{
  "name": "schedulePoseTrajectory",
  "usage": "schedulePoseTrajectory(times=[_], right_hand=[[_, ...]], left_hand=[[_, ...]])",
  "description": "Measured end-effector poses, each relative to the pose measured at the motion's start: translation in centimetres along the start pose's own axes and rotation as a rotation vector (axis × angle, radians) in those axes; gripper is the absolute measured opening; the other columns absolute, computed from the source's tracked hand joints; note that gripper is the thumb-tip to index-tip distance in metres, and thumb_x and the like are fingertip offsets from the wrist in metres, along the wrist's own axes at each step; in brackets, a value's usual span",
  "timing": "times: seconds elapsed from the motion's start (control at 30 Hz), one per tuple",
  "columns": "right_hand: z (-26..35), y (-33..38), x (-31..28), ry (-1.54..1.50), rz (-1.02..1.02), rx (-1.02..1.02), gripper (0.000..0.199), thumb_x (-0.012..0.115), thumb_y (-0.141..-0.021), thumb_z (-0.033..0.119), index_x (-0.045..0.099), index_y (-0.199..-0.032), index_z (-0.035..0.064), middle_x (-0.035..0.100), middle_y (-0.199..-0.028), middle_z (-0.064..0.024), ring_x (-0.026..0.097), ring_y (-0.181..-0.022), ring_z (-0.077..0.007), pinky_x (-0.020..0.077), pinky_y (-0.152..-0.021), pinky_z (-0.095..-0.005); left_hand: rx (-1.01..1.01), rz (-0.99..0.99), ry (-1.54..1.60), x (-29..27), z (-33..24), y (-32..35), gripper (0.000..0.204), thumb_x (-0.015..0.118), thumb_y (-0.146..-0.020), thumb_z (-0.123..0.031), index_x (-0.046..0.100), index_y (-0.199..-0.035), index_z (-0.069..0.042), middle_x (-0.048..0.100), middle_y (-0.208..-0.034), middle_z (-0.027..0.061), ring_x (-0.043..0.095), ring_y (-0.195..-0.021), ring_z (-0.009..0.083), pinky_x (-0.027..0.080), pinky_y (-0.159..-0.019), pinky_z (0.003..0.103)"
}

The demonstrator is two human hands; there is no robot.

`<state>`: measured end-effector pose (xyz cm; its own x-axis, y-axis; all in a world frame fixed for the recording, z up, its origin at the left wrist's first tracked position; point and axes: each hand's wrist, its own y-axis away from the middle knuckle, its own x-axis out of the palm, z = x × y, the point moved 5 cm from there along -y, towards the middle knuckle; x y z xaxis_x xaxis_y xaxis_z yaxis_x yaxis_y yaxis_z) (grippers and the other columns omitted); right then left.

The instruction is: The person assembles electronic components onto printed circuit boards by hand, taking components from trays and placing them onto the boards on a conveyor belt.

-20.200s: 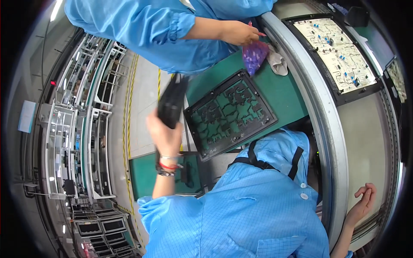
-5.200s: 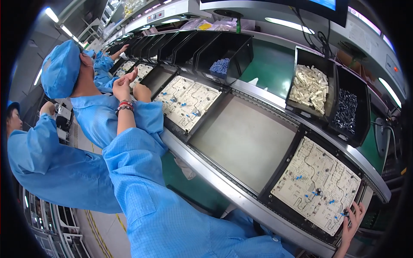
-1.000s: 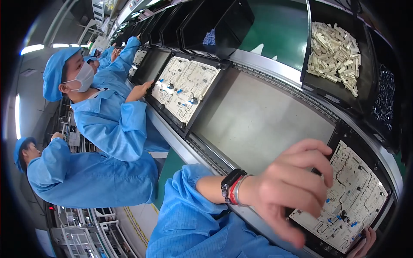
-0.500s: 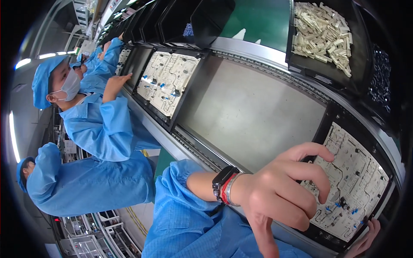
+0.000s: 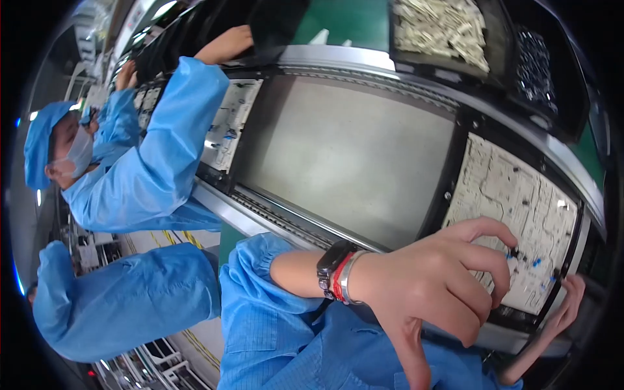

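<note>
"Where was the board [image 5: 520, 188]?"

"It lay in a black frame [image 5: 457, 156] at the right, with a grey plate [image 5: 351, 149] left of it."

"And the left hand [image 5: 435, 286]?"

"Over the board's near left part, hiding that corner from view. Its fingers were half curled and the thumb stood well apart from them; I saw nothing in its grasp. A dark watch [image 5: 335, 260] sat at the wrist."

"The right hand [image 5: 567, 305]?"

"Beside the near right corner, fingers bent. I couldn't tell how far open it was, or whether it gripped anything."

"What else crowded round?"

"Beyond the rail [image 5: 364, 58] stood a bin [image 5: 499, 49] of pale parts [image 5: 442, 29], and right of it a heap of dark parts [image 5: 536, 68] in a black bin. Left of the pale ones, a green tabletop [image 5: 354, 19] showed."

"Anything in the way?"

"A co-worker's blue sleeve [image 5: 175, 143] covered part of a second board [image 5: 235, 117] at the left; that arm reached across toward the black bins behind."
</note>
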<state>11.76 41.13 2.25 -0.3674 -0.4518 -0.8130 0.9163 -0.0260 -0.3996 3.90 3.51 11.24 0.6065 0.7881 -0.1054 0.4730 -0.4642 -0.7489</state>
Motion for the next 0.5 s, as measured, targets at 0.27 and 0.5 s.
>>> schedulePoseTrajectory(times=[0.27,0.5], right_hand=[[1.5,-0.4,-0.6,-0.031,0.012,-0.04,0.028,0.039,-0.095,0.014,0.058,-0.089,-0.0074,0.058,-0.102,-0.0177,0.053,-0.102,-0.0319,0.0376,-0.094,-0.0393],[1.8,-1.2,0.3,0.036,0.041,-0.094,0.029,0.039,-0.094,0.013,0.059,-0.087,-0.0068,0.059,-0.099,-0.0166,0.054,-0.1,-0.0308,0.0381,-0.093,-0.0393]], left_hand=[[-0.014,0.061,0.105,2.6,0.1,0.6,0.047,0.049,-0.092,-0.046,0.06,-0.071,-0.005,0.057,-0.073,0.0024,0.06,-0.069,0.0254,0.038,-0.083,0.059],[-0.019,0.106,0.101,2.2,0.7,0.5,0.046,0.053,-0.091,-0.044,0.064,-0.073,-0.003,0.06,-0.072,0.0045,0.061,-0.066,0.0259,0.039,-0.082,0.059]])
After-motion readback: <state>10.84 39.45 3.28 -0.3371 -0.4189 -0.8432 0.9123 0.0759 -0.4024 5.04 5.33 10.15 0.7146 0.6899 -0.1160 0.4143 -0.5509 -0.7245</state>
